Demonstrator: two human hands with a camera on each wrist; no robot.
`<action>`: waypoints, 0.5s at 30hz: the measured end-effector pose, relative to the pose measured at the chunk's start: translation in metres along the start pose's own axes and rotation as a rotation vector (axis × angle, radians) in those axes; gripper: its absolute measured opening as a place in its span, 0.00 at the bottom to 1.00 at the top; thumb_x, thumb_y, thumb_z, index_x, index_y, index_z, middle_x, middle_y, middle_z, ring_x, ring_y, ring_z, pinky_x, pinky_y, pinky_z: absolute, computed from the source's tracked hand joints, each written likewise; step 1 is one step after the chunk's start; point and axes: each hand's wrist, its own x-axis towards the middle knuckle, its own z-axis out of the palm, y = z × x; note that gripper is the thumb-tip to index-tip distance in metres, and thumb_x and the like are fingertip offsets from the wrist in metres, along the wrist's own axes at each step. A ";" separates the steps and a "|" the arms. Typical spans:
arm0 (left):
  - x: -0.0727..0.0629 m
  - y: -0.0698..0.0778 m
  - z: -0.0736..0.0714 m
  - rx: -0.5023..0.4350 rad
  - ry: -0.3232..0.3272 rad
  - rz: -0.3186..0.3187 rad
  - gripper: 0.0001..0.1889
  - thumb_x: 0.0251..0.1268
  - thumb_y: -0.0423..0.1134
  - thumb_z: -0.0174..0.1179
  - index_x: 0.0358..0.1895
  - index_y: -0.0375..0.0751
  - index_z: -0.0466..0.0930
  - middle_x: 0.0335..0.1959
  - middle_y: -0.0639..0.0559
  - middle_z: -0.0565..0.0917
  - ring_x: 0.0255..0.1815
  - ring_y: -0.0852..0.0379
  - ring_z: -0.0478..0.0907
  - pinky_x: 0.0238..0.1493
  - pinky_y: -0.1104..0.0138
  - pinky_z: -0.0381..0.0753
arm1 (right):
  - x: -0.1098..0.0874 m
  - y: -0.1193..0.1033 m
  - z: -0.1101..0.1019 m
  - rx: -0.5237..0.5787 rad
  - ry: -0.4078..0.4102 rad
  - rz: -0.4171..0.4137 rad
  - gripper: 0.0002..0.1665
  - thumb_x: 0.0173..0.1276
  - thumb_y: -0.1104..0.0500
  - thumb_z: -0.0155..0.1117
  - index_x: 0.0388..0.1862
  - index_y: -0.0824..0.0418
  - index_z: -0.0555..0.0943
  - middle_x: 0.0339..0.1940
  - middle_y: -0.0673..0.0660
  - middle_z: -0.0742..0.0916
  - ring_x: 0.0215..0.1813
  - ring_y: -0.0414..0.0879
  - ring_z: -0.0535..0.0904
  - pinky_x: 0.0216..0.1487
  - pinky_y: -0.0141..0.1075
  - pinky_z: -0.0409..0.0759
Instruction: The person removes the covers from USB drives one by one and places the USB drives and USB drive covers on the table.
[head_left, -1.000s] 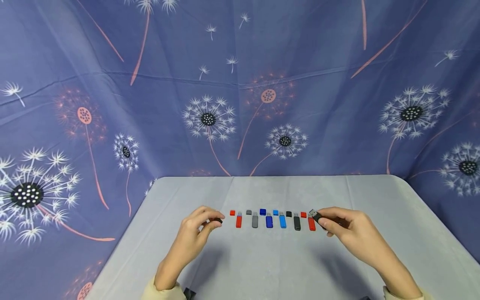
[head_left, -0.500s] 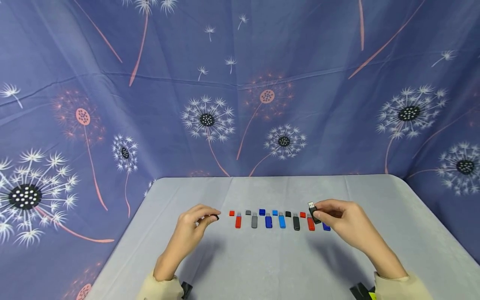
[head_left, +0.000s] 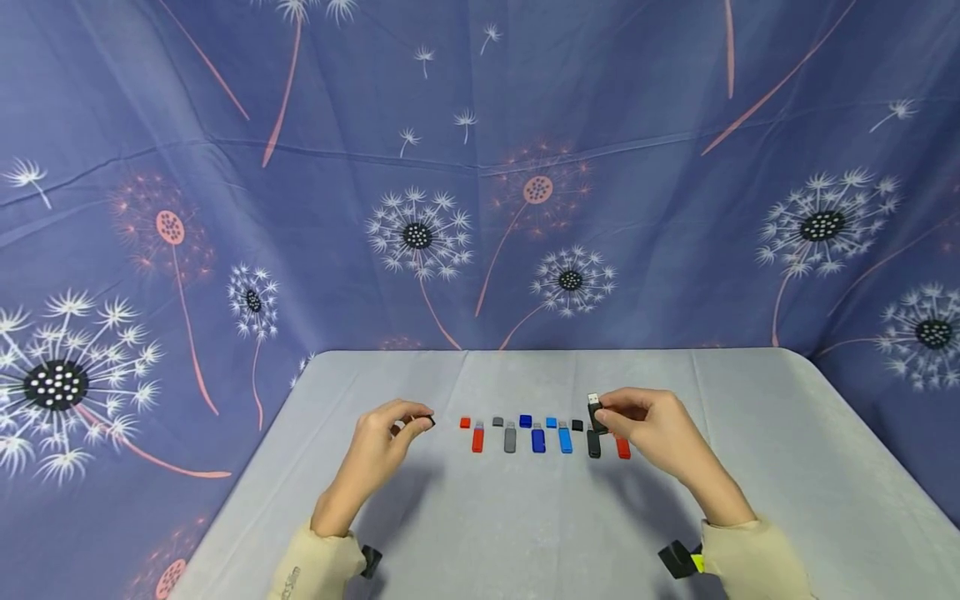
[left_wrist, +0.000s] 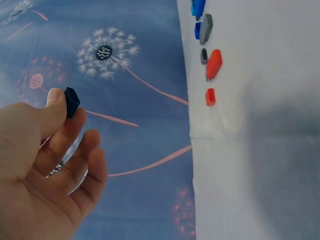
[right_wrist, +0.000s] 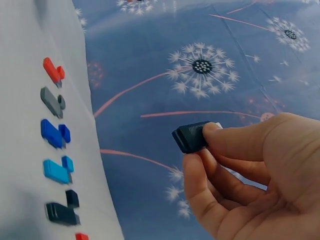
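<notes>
My left hand [head_left: 386, 442] pinches a small black USB stick cap [left_wrist: 72, 102] between thumb and index finger, raised left of the row. In my right hand [head_left: 652, 433] a black USB stick [right_wrist: 192, 136] is pinched by thumb and fingers, its metal plug [head_left: 594, 399] pointing up in the head view. It hovers over the right part of the row, in front of a second black USB stick [head_left: 594, 443] lying on the table. The two hands are apart. My right hand partly covers a red USB stick [head_left: 623, 447] and hides whatever lies behind it.
Across the grey-white table [head_left: 525, 517] runs a row of uncapped sticks: red [head_left: 477, 439], grey [head_left: 510, 439], dark blue [head_left: 538, 440] and light blue [head_left: 565, 439]. Caps of matching colours, such as the red cap [head_left: 465, 422], lie behind them. A patterned blue cloth [head_left: 480, 200] hangs at the back.
My right hand has moved left and slightly up with the black USB stick, which has turned from slanted to upright. The left hand has shifted slightly left with the cap.
</notes>
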 end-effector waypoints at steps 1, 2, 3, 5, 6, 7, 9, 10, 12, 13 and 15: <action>0.001 -0.002 0.000 0.003 0.000 -0.001 0.06 0.66 0.37 0.70 0.44 0.49 0.90 0.37 0.59 0.89 0.36 0.65 0.82 0.34 0.68 0.81 | 0.002 0.000 0.003 0.014 -0.002 0.003 0.16 0.70 0.57 0.72 0.53 0.64 0.87 0.42 0.57 0.92 0.38 0.45 0.88 0.39 0.36 0.85; 0.002 -0.005 0.001 0.004 -0.003 -0.004 0.06 0.66 0.37 0.70 0.43 0.49 0.90 0.37 0.59 0.89 0.35 0.65 0.81 0.34 0.69 0.81 | 0.005 -0.001 0.007 0.032 -0.005 0.007 0.16 0.70 0.58 0.72 0.53 0.65 0.86 0.42 0.58 0.91 0.37 0.45 0.88 0.39 0.36 0.86; 0.004 -0.007 0.001 0.005 -0.006 -0.010 0.06 0.66 0.37 0.70 0.43 0.50 0.91 0.37 0.59 0.89 0.35 0.65 0.80 0.33 0.69 0.80 | 0.008 -0.001 0.011 0.050 -0.008 0.009 0.17 0.71 0.59 0.71 0.54 0.66 0.86 0.42 0.59 0.91 0.37 0.46 0.88 0.38 0.37 0.86; 0.006 -0.012 0.002 0.008 -0.016 -0.028 0.06 0.65 0.37 0.70 0.42 0.50 0.91 0.36 0.59 0.89 0.34 0.66 0.80 0.32 0.70 0.79 | 0.014 -0.001 0.018 0.074 -0.012 0.017 0.16 0.71 0.60 0.71 0.54 0.66 0.85 0.43 0.60 0.90 0.36 0.46 0.87 0.38 0.36 0.87; 0.007 -0.015 0.002 0.013 -0.025 -0.040 0.06 0.65 0.37 0.70 0.42 0.50 0.92 0.36 0.59 0.89 0.34 0.65 0.80 0.32 0.70 0.79 | 0.016 0.000 0.022 0.082 -0.012 0.022 0.16 0.71 0.61 0.71 0.55 0.67 0.85 0.43 0.60 0.90 0.36 0.46 0.87 0.38 0.36 0.86; 0.009 -0.017 0.003 0.017 -0.035 -0.055 0.06 0.66 0.37 0.70 0.43 0.50 0.92 0.37 0.59 0.89 0.34 0.65 0.80 0.32 0.70 0.79 | 0.019 0.000 0.026 0.096 -0.017 0.023 0.17 0.71 0.61 0.70 0.55 0.67 0.84 0.43 0.61 0.90 0.36 0.47 0.87 0.38 0.35 0.87; 0.011 -0.021 0.004 0.023 -0.052 -0.088 0.06 0.66 0.37 0.70 0.44 0.50 0.92 0.37 0.59 0.90 0.35 0.64 0.81 0.33 0.70 0.80 | 0.025 0.000 0.034 0.117 -0.025 0.030 0.16 0.71 0.62 0.70 0.55 0.68 0.84 0.43 0.62 0.90 0.36 0.48 0.87 0.38 0.35 0.87; 0.013 -0.024 0.005 0.024 -0.061 -0.105 0.06 0.67 0.37 0.70 0.45 0.49 0.91 0.37 0.58 0.90 0.35 0.63 0.82 0.34 0.69 0.81 | 0.027 0.000 0.038 0.129 -0.029 0.036 0.16 0.72 0.62 0.70 0.55 0.68 0.84 0.43 0.62 0.90 0.36 0.49 0.87 0.38 0.35 0.87; 0.014 -0.028 0.006 0.023 -0.077 -0.137 0.07 0.67 0.38 0.69 0.46 0.48 0.90 0.37 0.58 0.90 0.36 0.61 0.83 0.36 0.68 0.82 | 0.033 -0.001 0.046 0.146 -0.038 0.046 0.15 0.72 0.63 0.69 0.54 0.69 0.84 0.42 0.61 0.90 0.37 0.50 0.88 0.38 0.36 0.87; 0.015 -0.030 0.007 0.020 -0.083 -0.149 0.07 0.67 0.38 0.69 0.46 0.48 0.90 0.37 0.57 0.90 0.36 0.60 0.84 0.37 0.67 0.82 | 0.035 -0.001 0.050 0.156 -0.043 0.051 0.15 0.72 0.63 0.69 0.54 0.68 0.85 0.41 0.61 0.90 0.37 0.51 0.88 0.39 0.38 0.87; 0.016 -0.035 0.008 0.020 -0.096 -0.167 0.06 0.67 0.38 0.69 0.45 0.48 0.90 0.37 0.57 0.90 0.37 0.59 0.84 0.38 0.66 0.83 | 0.040 -0.002 0.058 0.169 -0.052 0.060 0.14 0.72 0.63 0.69 0.53 0.68 0.85 0.40 0.60 0.89 0.38 0.54 0.88 0.41 0.41 0.88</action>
